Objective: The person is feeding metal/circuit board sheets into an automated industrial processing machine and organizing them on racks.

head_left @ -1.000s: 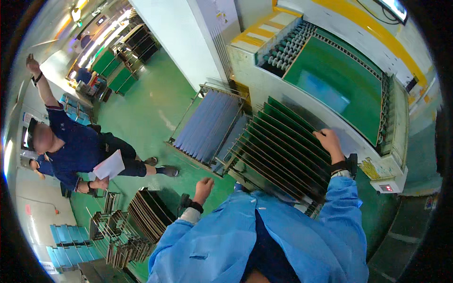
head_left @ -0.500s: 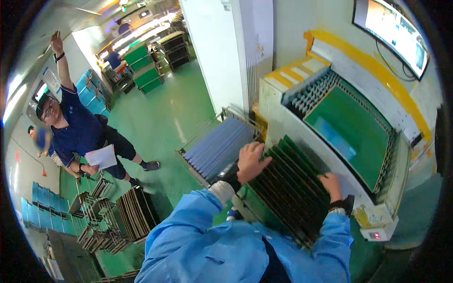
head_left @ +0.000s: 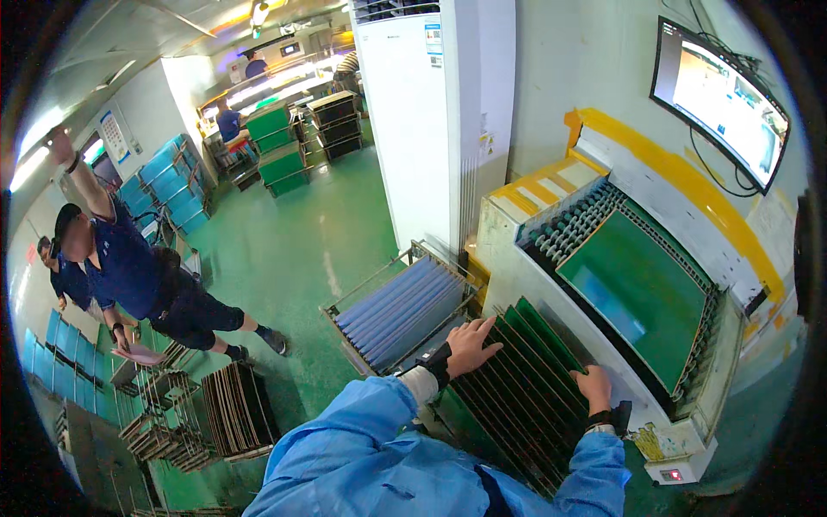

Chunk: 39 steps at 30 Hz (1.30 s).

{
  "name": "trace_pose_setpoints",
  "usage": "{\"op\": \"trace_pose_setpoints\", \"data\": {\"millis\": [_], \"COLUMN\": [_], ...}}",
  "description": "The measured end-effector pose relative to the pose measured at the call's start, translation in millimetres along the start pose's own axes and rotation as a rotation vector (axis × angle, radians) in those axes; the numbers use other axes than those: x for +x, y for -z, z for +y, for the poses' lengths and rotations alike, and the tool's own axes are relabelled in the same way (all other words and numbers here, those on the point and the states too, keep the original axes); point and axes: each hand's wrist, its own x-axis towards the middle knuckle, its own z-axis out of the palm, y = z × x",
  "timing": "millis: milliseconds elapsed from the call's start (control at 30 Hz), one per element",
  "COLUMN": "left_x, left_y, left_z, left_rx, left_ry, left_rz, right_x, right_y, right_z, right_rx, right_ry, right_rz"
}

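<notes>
Left hand (head_left: 471, 345) spread flat on green boards (head_left: 525, 388), right hand (head_left: 594, 388) apparently gripping their edge

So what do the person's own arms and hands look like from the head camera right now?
Both arms are in loose light-blue coat sleeves. On the left arm a white inner cuff shows below the sleeve end, then a black band around the wrist. The left hand is bare, without a glove. The right hand is bare too, with a black band at its wrist above the blue sleeve.
</notes>
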Motion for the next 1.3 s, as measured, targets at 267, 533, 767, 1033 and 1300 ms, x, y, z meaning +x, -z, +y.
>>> {"op": "trace_pose_setpoints", "data": {"millis": [267, 533, 767, 1033, 1300], "left_x": [0, -3, -5, -4, 0], "left_y": [4, 9, 3, 12, 16], "left_z": [0, 6, -2, 1, -1], "left_rx": [-0.016, -0.033, -0.027, -0.056, -0.074], "left_ry": [0.041, 0.055, 0.046, 0.032, 0.024], "left_rz": [-0.05, -0.036, -0.023, -0.032, -0.044], "right_x": [-15, -11, -16, -4, 4], "right_y": [-3, -13, -1, 3, -6], "right_z": [-9, -1, -11, -14, -10], "right_rx": [-0.015, -0.013, -0.007, 0.042, 0.015], "right_ry": [0.014, -0.015, -0.016, -0.081, -0.072], "right_rz": [0.129, 0.152, 0.144, -0.036, -0.002]}}
